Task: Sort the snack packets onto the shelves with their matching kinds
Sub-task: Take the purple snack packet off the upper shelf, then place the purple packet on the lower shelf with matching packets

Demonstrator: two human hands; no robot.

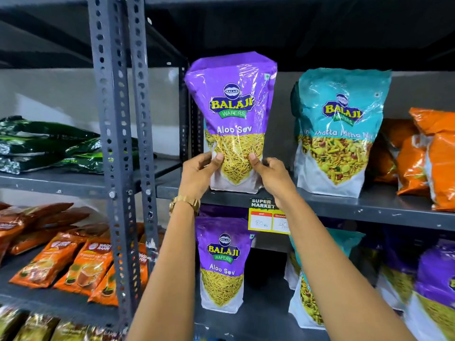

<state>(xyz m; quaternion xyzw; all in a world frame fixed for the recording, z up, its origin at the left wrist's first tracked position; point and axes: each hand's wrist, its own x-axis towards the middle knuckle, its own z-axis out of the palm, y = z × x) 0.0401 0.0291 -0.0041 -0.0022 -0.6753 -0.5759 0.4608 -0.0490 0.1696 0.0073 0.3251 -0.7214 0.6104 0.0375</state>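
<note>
A purple Aloo Sev packet [234,114] stands upright at the left end of the grey upper shelf [344,205]. My left hand [197,175] grips its lower left side and my right hand [273,175] grips its lower right side, thumbs on the front. To its right stands a teal Khatta Mitha mix packet [342,134], then several orange packets [428,158]. On the shelf below stand another purple Aloo Sev packet [222,264], a teal packet [307,299] partly hidden by my right arm, and more purple packets [433,286] at the right.
A perforated grey upright [118,143] divides this rack from the left one, which holds dark green packets [49,143], orange tea packets [61,262] and golden packets [37,328] at the bottom. A yellow price tag [268,217] hangs on the shelf edge.
</note>
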